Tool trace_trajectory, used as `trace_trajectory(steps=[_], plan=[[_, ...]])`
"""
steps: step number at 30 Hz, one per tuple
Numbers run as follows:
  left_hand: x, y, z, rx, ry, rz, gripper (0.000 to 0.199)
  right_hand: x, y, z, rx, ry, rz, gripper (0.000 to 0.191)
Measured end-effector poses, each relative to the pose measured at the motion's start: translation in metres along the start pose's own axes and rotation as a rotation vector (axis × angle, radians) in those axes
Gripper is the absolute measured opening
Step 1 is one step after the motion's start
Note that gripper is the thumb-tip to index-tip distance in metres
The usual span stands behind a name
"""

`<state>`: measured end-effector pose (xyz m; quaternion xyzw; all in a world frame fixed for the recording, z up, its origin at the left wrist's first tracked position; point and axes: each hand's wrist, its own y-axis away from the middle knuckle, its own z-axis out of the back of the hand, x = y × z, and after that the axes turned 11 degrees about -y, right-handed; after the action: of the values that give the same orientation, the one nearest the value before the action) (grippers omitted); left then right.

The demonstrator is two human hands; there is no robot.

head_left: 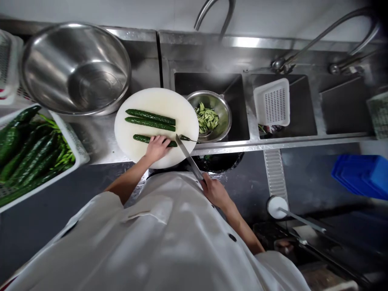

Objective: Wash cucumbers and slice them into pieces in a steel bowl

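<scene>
Left hand (158, 148) laid over nearest cucumber (141, 138) on white board (163, 97), fingers slightly spread; cannot tell whether thumb pinches. Right hand (214, 189) closed round knife (188, 155), blade tip by cucumber's right end. Step judged: trimming ends; stem stub (186, 138) lies right of blade. Next cut calls for fingertips clear of edge. Knife handle hidden in fist; blade contact unclear. White basket (79, 149) partly out of sight.

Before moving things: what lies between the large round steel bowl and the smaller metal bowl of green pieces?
In the head view, a round white cutting board bearing long green cucumber pieces.
</scene>
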<state>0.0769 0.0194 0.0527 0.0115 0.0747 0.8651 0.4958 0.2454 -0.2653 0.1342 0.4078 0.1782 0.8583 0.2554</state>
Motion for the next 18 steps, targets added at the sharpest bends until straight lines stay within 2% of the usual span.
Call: trace_trajectory(steps=[2,4,6,9,11,12,16,18], plan=[[0.000,-0.003,0.004,-0.006,0.005,0.017,0.043,0.000,0.008,0.002,-0.071,-0.055,0.017,0.023],[-0.006,-0.015,0.011,-0.022,0.010,0.002,0.051,-0.003,0.019,0.005,-0.196,-0.145,0.025,0.025],[-0.019,-0.038,0.020,-0.033,-0.011,-0.077,0.055,-0.009,0.031,0.009,-0.349,-0.240,-0.001,0.025],[-0.049,-0.077,0.035,0.028,-0.117,-0.203,0.041,-0.024,0.045,0.018,-0.549,-0.371,-0.068,0.026],[-0.077,-0.093,0.041,0.086,-0.175,-0.286,0.037,-0.038,0.055,0.026,-0.664,-0.432,-0.110,0.028],[-0.094,-0.097,0.041,0.103,-0.181,-0.370,0.036,-0.046,0.060,0.029,-0.715,-0.452,-0.133,0.028],[-0.173,-0.102,0.031,0.142,-0.123,-0.824,0.029,-0.076,0.081,0.035,-0.877,-0.536,-0.261,0.032],[-0.210,-0.110,0.024,0.114,-0.101,-0.858,0.033,-0.089,0.090,0.032,-0.926,-0.581,-0.310,0.035]])
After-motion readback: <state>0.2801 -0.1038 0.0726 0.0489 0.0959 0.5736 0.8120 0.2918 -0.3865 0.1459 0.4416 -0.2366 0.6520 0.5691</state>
